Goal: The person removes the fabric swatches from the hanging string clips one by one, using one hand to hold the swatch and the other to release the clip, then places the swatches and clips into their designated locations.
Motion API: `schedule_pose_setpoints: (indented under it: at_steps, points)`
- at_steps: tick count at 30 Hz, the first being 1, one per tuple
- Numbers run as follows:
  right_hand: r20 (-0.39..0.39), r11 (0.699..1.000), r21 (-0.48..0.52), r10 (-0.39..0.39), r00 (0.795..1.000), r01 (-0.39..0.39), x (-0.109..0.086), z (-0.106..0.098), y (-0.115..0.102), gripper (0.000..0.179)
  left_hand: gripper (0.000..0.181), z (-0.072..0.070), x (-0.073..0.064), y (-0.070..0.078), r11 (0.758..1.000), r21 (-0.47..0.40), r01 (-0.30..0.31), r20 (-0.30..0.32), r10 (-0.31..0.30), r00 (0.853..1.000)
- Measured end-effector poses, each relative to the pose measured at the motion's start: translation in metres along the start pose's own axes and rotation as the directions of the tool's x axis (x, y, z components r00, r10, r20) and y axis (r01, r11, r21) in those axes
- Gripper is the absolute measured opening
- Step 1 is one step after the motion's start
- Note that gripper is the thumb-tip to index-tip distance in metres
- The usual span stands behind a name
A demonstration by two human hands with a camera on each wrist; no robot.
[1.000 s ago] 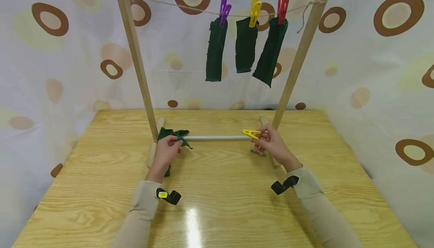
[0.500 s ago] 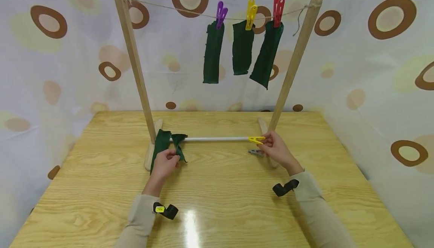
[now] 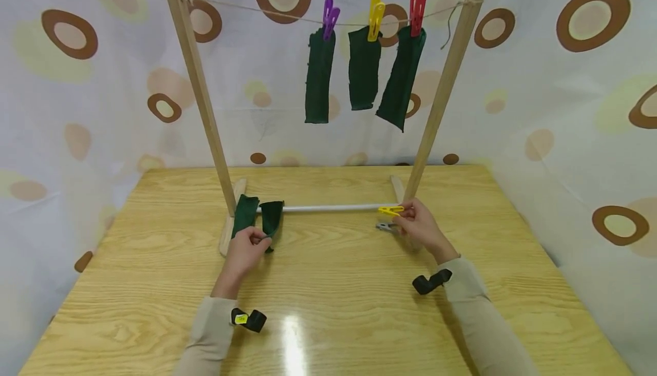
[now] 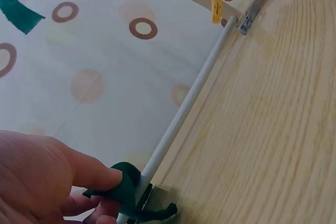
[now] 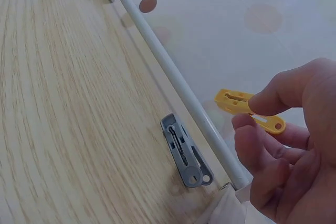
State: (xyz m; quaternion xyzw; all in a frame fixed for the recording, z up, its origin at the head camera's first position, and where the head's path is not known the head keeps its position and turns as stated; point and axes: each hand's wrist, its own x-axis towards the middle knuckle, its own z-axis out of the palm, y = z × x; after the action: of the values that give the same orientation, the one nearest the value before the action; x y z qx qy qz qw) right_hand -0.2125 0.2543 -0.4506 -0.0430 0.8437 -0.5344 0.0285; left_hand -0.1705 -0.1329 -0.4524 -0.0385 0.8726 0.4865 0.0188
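My left hand [image 3: 246, 250] pinches the lower end of a dark green cloth strip [image 3: 271, 216], whose upper part hangs over the white rod [image 3: 333, 208]. Beside it, a second green strip [image 3: 245, 211] lies over the rod's left end, by the post. In the left wrist view, thumb and fingers grip the folded cloth [image 4: 126, 186]. My right hand [image 3: 422, 229] holds a yellow clothespin [image 5: 236, 100] between thumb and fingers, above the rod's right end. On the table under that hand lies a grey clothespin [image 5: 181, 150].
Two wooden posts [image 3: 197, 91] carry a string [image 3: 246, 7] across the back. Three green strips [image 3: 319, 82] hang from it by purple [image 3: 330, 20], yellow [image 3: 376, 17] and red clothespins [image 3: 417, 13]. A patterned curtain [image 3: 118, 102] stands behind the wooden table [image 3: 333, 284].
My left hand has drawn down toward the table's front with the strip's end, and the strip has gone from bunched and twisted to flatter. My right hand has shifted slightly right with the yellow clothespin.
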Motion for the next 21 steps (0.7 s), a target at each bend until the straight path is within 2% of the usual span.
schedule_pose_setpoints:
  at_steps: [6,12,21]
  points:
    - [0.021,0.997,-0.065,0.040,0.999,-0.038,0.003,0.001,0.005,0.034,0.012,-0.003,-0.003,0.001,1.000,0.019,-0.007,0.021,0.007,1.000]
    - [0.030,0.993,-0.104,0.061,0.998,-0.057,0.004,0.001,0.009,0.035,0.017,-0.007,-0.004,0.004,0.999,0.034,-0.007,0.074,0.004,0.997]
    - [0.040,0.980,-0.184,0.080,0.996,-0.072,0.007,0.003,0.013,0.038,0.019,-0.008,-0.005,0.005,0.999,0.026,0.027,0.069,-0.029,0.997]
